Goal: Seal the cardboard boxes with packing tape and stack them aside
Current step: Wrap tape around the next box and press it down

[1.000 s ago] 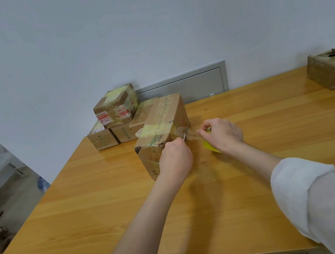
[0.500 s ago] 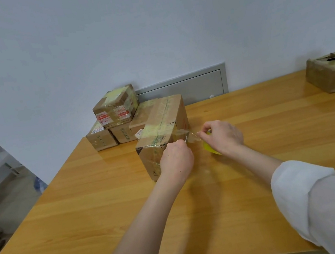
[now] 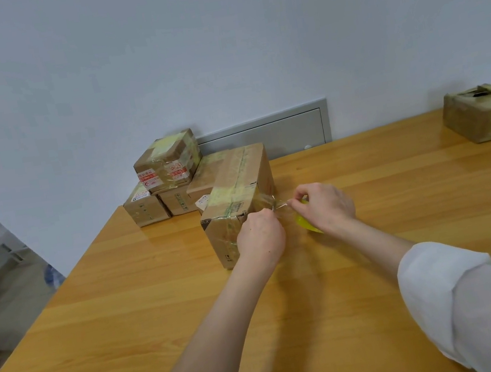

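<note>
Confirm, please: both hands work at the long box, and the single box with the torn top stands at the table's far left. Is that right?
No. In the head view the single box with the torn top stands at the far right of the table, not the left. The left hand and right hand do work at the long box.

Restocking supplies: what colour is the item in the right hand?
Yellow; the item under the right hand, head view.
</note>
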A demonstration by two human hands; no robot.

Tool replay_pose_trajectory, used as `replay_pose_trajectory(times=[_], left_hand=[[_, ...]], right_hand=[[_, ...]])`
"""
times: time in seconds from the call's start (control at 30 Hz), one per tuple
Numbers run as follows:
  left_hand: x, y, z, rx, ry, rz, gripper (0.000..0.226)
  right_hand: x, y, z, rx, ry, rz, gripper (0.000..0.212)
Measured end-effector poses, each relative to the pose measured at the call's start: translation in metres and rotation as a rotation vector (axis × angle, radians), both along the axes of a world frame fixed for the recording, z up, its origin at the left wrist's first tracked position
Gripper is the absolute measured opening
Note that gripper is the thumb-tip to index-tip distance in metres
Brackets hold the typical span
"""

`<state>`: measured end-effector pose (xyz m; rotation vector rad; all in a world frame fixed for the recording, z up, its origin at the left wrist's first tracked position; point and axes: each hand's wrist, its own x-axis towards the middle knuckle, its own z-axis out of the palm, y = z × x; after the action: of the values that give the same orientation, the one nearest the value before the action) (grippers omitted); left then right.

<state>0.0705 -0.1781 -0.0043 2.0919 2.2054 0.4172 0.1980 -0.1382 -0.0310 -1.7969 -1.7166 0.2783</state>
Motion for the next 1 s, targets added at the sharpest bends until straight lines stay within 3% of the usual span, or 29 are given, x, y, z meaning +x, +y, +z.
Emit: replay_pose_trajectory(times=[0.4, 0.57, 1.0], left_hand=[[0.007, 0.008, 0.008, -0.166, 0.068, -0.005, 0.027], [-0.011, -0.003, -0.007, -0.250, 0.064, 0.005, 0.015], [-0.004, -0.008, 0.029, 0.075, 0.023, -0.078, 0.025]], right_hand=[[-0.001, -0.001, -0.003, 0.014, -0.030, 0.017, 0.022], [0.011, 0.004, 0.003, 0.008, 0.074, -0.025, 0.024], [0.008, 0.009, 0.002, -0.006, 0.051, -0.006, 0.021]])
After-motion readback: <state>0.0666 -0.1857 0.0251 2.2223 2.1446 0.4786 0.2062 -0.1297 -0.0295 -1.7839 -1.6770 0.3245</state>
